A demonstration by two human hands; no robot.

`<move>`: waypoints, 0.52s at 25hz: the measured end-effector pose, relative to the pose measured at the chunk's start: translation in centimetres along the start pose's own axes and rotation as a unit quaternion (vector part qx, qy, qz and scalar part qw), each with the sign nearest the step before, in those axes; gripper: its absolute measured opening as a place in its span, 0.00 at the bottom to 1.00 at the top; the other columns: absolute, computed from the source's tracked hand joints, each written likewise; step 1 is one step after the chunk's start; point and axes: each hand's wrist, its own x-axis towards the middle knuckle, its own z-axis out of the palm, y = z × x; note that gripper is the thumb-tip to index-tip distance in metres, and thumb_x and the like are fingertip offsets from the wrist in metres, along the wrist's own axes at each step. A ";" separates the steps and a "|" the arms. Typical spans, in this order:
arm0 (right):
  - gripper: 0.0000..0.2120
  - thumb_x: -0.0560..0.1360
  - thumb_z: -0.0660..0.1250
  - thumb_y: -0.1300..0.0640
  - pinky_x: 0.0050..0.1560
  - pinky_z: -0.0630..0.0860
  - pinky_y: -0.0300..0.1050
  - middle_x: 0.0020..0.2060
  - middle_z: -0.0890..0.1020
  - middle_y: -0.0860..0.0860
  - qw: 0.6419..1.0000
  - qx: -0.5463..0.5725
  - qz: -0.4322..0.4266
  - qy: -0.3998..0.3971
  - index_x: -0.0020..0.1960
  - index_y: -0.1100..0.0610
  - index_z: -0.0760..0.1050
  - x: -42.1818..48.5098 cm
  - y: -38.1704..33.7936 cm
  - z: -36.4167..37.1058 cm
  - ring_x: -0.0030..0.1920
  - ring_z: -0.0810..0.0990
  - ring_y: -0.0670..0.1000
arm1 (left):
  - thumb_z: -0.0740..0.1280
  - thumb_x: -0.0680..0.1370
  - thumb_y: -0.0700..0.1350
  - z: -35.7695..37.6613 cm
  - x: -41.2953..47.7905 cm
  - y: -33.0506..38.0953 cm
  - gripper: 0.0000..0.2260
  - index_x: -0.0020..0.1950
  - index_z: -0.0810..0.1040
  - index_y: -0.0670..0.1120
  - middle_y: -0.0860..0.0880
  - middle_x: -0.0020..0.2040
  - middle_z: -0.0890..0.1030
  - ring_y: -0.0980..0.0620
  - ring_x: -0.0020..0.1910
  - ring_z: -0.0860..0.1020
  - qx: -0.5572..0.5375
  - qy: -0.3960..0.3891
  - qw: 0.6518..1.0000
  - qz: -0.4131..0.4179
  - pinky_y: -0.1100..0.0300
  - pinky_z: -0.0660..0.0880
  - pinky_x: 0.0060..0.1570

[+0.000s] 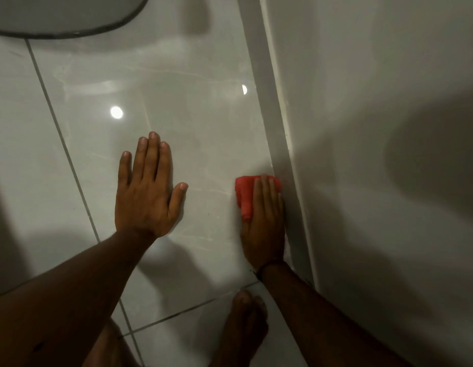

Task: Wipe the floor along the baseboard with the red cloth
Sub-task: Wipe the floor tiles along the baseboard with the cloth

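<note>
A folded red cloth (244,196) lies on the glossy white floor tiles (193,144), close against the grey baseboard (276,133) that runs up the right of the head view. My right hand (264,223) presses flat on the cloth, fingers pointing away from me and covering its right part. My left hand (148,192) rests flat on the tile to the left, fingers spread, holding nothing.
A white wall (376,128) rises right of the baseboard. The dark-rimmed edge of a round object (71,27) shows at the top left. My bare foot (246,324) stands on the tile near the bottom, just behind my right wrist.
</note>
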 end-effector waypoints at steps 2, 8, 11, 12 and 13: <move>0.28 0.84 0.52 0.54 0.82 0.55 0.57 0.81 0.63 0.61 1.000 0.006 -0.007 -0.008 0.81 0.63 0.59 -0.6 0.8 -0.1 0.82 0.57 0.59 | 0.53 0.85 0.60 -0.1 0.0 0.1 0.38 0.89 0.48 0.40 0.39 0.91 0.49 0.41 0.90 0.47 -0.001 0.002 1.000 0.002 0.39 0.46 0.88; 0.29 0.80 0.53 0.58 0.80 0.56 0.59 0.81 0.61 0.60 0.998 -0.033 -0.024 -0.040 0.80 0.64 0.61 -6.9 3.1 -0.2 0.81 0.60 0.63 | 0.52 0.85 0.60 -0.2 0.1 0.1 0.38 0.89 0.48 0.40 0.38 0.91 0.49 0.41 0.90 0.47 -0.001 -0.002 1.000 0.000 0.40 0.45 0.88; 0.27 0.82 0.57 0.60 0.80 0.60 0.63 0.80 0.65 0.63 0.994 -0.067 -0.091 -0.010 0.80 0.65 0.62 -1.2 0.8 0.0 0.81 0.60 0.63 | 0.52 0.85 0.60 0.0 0.1 0.0 0.38 0.90 0.48 0.41 0.39 0.91 0.49 0.41 0.90 0.47 0.003 0.001 1.000 0.001 0.41 0.44 0.88; 0.26 0.83 0.59 0.59 0.80 0.60 0.63 0.79 0.65 0.63 0.992 -0.070 -0.101 0.003 0.80 0.65 0.62 1.6 -0.3 -0.1 0.81 0.60 0.63 | 0.52 0.85 0.60 0.0 0.1 0.0 0.38 0.90 0.48 0.41 0.39 0.91 0.49 0.41 0.91 0.47 0.006 0.001 1.000 0.001 0.41 0.44 0.88; 0.27 0.84 0.59 0.58 0.80 0.60 0.63 0.80 0.65 0.62 0.992 -0.070 -0.101 0.020 0.80 0.64 0.62 4.8 -1.5 -0.3 0.81 0.60 0.63 | 0.52 0.85 0.60 0.1 0.0 -0.1 0.38 0.90 0.48 0.41 0.39 0.91 0.49 0.41 0.91 0.47 0.009 0.002 1.000 0.003 0.40 0.44 0.88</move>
